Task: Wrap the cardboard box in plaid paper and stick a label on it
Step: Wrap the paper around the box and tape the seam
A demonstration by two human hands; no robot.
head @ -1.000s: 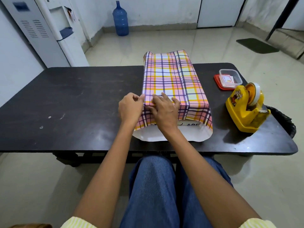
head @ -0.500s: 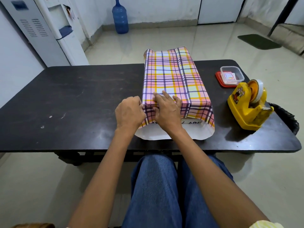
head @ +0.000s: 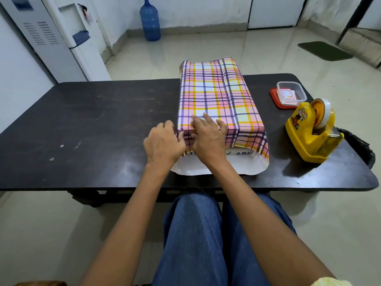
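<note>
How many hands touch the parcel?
2: the left hand pinches the plaid paper at the near left corner; the right hand presses beside it on the top edge.

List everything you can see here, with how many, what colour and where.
table: one, dark, across the middle.
box: one, pale printed end showing, lying on the table.
plaid paper: one sheet, pink, yellow and purple, wrapped over the box, near end open.
tape dispenser: one, yellow, table's right side.
container: one, clear, on a red lid, behind the dispenser.
black bag: one, at the table's right edge.
water bottle: one, blue, floor by the far wall.
water cooler: one, white, far left.
mat: one, green, floor far right.
legs: two, blue jeans, below the table's near edge.
left hand: one, grips paper at the box's near left corner.
right hand: one, presses paper on the box's near top edge.
</note>
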